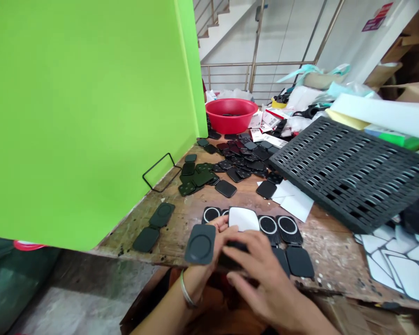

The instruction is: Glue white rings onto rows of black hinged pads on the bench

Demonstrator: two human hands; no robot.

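Note:
My left hand (211, 258), with a bracelet at its wrist, is closed around a dark folding pad. One panel of the folding pad (199, 244), marked with a raised circle, sticks out on its left. Over that pad, my right hand (265, 270) has its fingers curved and apart, the fingertips close to my left hand; what lies beneath them is partly hidden. Just beyond the hands shows a white-faced square panel (243, 218). Beside it on the table are black pads with white rings (268, 225). Another dark folding pad (161, 215) lies unfolded to the left.
A pile of black panels (240, 158) covers the middle of the wooden table (202, 204). Behind it stands a red basin (231, 116). A slotted black tray (352, 172) and white sheets (398, 260) are at right. A green board (91, 116) rises at left, by a wire frame (155, 164).

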